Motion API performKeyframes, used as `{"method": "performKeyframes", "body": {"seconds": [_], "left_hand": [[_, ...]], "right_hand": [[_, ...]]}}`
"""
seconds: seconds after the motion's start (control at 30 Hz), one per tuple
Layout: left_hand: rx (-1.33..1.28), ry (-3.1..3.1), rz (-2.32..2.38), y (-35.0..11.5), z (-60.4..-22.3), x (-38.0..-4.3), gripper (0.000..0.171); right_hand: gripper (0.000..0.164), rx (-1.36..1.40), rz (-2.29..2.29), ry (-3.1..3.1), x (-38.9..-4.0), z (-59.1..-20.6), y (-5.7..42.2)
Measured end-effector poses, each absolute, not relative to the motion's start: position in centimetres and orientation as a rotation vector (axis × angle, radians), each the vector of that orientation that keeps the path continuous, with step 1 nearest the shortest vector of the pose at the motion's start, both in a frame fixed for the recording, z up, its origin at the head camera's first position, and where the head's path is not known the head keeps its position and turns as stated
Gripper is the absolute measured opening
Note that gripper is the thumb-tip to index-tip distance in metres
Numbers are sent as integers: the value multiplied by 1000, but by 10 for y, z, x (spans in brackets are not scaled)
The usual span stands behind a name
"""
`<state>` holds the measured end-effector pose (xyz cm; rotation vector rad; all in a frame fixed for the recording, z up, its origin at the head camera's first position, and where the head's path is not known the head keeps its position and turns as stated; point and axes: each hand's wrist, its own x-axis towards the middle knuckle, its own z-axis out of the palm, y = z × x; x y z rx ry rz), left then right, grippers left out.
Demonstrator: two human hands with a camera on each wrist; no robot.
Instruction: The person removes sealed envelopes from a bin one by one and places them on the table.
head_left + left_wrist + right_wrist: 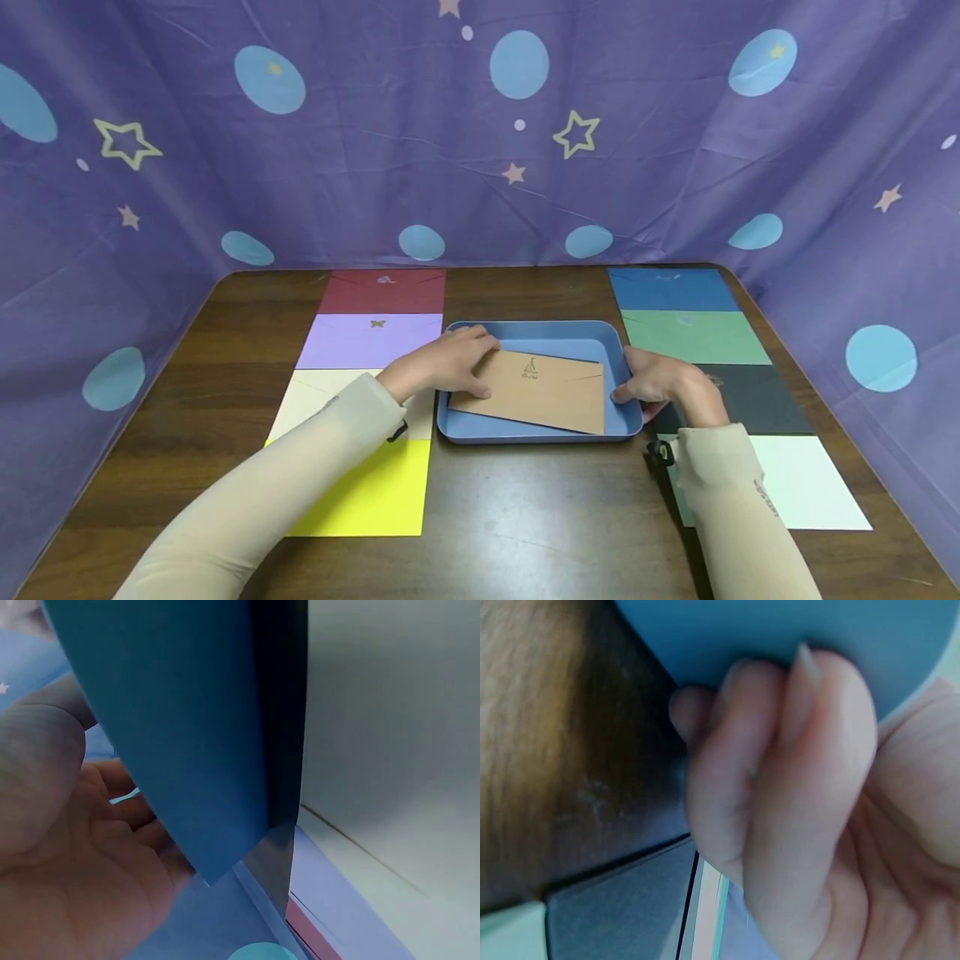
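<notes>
A light blue tray (495,437) sits mid-table, with a brown envelope (547,396) lying askew inside. The envelope bears a small dark sailboat drawing. My left hand (448,360) reaches over the tray's left rim and grips the envelope's left end, thumb near its front corner and fingers toward its far edge. In the left wrist view the tray's wall (172,735) hides part of the fingers. My right hand (663,383) holds the tray's right end, thumb over the rim inside. Its other fingers (810,772) curl against the tray's outer side in the right wrist view.
Left of the tray runs a column of envelopes: red (386,292), lilac (367,342), cream (307,404) and yellow (367,500). On the right lie blue (671,292), green (697,337), dark grey (757,404) and pale mint (810,483) ones. A purple curtain (390,167) surrounds the table.
</notes>
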<state>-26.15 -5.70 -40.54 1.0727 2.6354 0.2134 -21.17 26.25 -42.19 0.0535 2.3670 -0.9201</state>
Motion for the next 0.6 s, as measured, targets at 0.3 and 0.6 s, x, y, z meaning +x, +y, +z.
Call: {"method": "performKeyframes", "body": {"seconds": [0.3, 0.6], "left_hand": [[1075, 2665, 205, -58, -410, -256, 72], [1123, 2715, 154, -57, -409, -244, 72]], "right_hand": [[62, 58, -927, 2363, -212, -422, 263], [54, 55, -933, 2359, -212, -421, 263]]}}
